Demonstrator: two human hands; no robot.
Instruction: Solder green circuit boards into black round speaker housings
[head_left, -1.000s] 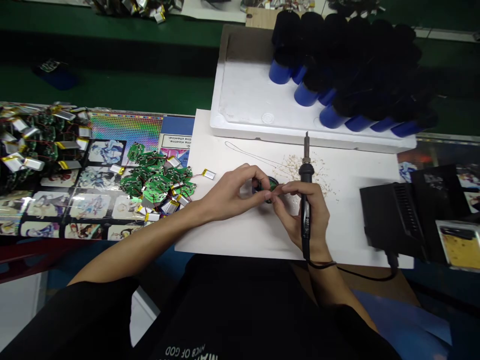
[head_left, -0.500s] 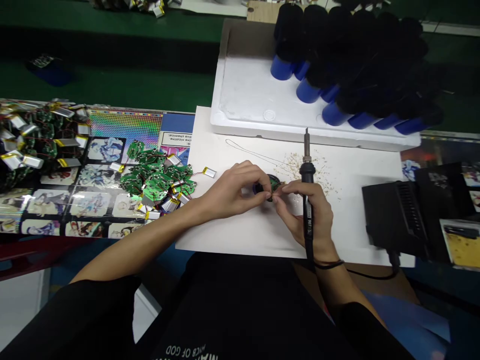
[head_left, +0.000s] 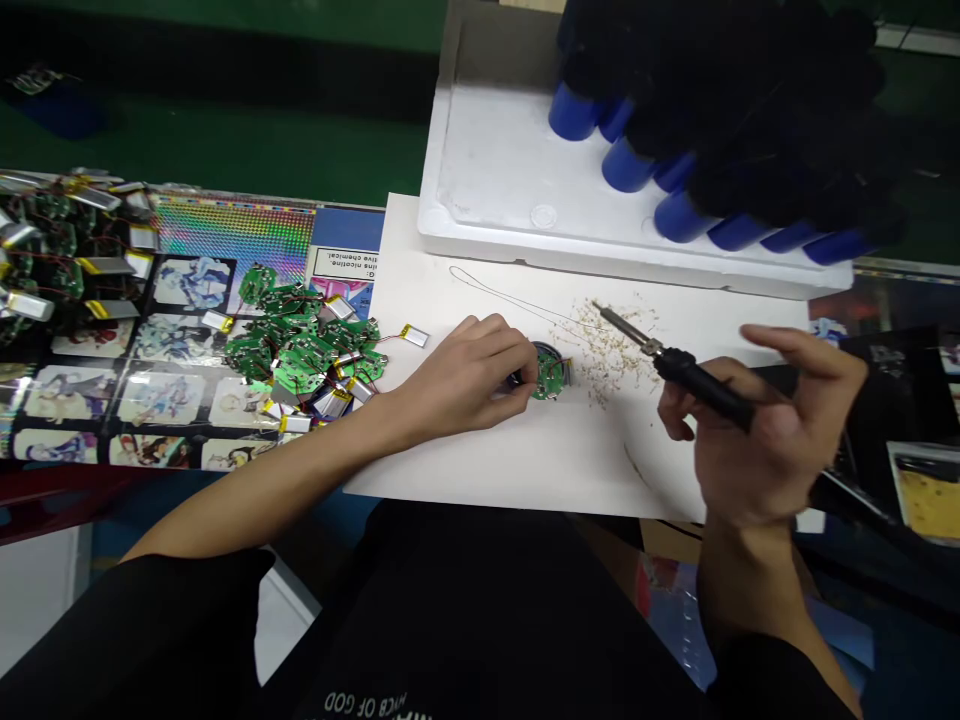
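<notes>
**Round circuit board (head_left: 551,372) pinched by left hand (head_left: 469,375)**

The right hand (head_left: 765,430) is clenched around a soldering iron (head_left: 679,372), its tip above solder flecks (head_left: 611,350) on a white card (head_left: 480,460). The board sits on that card, just beside the flecks. Left of it lie a small lithium battery (head_left: 414,336) and a heap of green circuit boards (head_left: 300,345) on a printed mat (head_left: 187,400). Farther off, a white foam tray (head_left: 487,150) carries blue cylinders (head_left: 574,112) on a green bench (head_left: 225,150).

The soldering iron's shaft (head_left: 624,328) I grip by is dull metal, its handle (head_left: 701,385) matt black plastic. The circuit board (head_left: 551,375) is glossy green, the pouch battery (head_left: 414,336) silvery foil with yellow tape. Under them lies smooth white paper (head_left: 480,450); beyond, a rough white foam tray (head_left: 480,150); to my left, a glossy holographic sheet (head_left: 232,235).
</notes>
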